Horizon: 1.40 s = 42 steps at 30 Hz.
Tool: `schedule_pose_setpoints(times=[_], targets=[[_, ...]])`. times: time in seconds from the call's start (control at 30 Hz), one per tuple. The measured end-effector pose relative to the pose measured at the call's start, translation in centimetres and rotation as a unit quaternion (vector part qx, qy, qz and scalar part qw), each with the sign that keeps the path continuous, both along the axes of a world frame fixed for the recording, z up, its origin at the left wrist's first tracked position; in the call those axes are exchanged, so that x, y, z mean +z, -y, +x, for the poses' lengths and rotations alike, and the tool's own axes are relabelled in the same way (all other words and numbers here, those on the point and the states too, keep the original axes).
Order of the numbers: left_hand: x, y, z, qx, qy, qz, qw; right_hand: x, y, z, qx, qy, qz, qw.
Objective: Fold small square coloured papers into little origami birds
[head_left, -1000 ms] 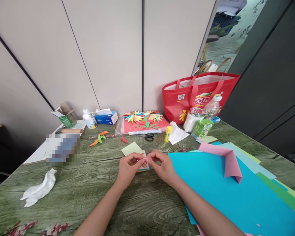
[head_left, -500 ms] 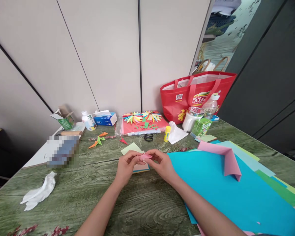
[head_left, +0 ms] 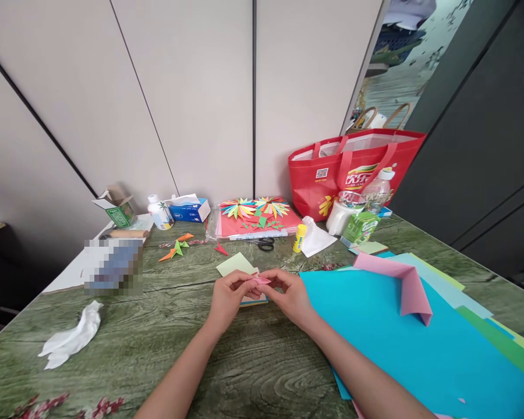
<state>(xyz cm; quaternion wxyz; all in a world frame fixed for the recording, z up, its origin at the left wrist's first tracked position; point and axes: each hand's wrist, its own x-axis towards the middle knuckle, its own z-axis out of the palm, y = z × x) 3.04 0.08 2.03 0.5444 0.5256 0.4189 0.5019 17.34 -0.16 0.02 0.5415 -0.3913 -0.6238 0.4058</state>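
A small folded pink paper piece (head_left: pixel 261 280) is held between both hands above the green wood-grain table (head_left: pixel 157 337). My left hand (head_left: pixel 229 299) pinches its left end with curled fingers. My right hand (head_left: pixel 289 295) pinches its right end. Just beneath the hands lies a small stack of square papers (head_left: pixel 255 300), and a pale green square sheet (head_left: pixel 234 264) lies behind them.
Large blue sheets (head_left: pixel 402 349) with a folded pink sheet (head_left: pixel 402 280) cover the right side. At the back stand a red bag (head_left: pixel 353 166), bottles, a glue stick (head_left: pixel 300 238), scissors (head_left: pixel 265 243), paper stars (head_left: pixel 254 207) and a tissue box (head_left: pixel 190 209). A crumpled tissue (head_left: pixel 72 342) lies left.
The pink piece has been turned slightly between the fingers; both hands stay at the same spot above the small paper stack.
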Motion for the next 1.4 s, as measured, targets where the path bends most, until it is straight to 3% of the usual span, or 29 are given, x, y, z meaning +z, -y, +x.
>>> schedule_pose_setpoints(times=[0.23, 0.47, 0.83, 1.1, 1.4], targets=[[-0.29, 0.08, 0.18, 0.002, 0.006, 0.014, 1.000, 0.03, 0.06, -0.07, -0.020, -0.007, -0.011, 1.000], [-0.27, 0.16, 0.21, 0.021, -0.018, 0.015, 0.999, -0.03, -0.24, -0.01, 0.027, -0.087, -0.073, 0.993], [-0.60, 0.12, 0.04, -0.003, 0.001, 0.000, 1.000, -0.20, -0.28, 0.02, -0.003, -0.073, -0.077, 0.994], [-0.54, 0.16, -0.15, -0.036, -0.005, 0.018, 0.999, -0.09, -0.15, 0.02, 0.012, -0.047, -0.063, 0.997], [-0.70, 0.16, 0.22, -0.061, 0.041, -0.078, 0.994, -0.36, -0.62, -0.05, -0.007, -0.093, -0.117, 0.989]])
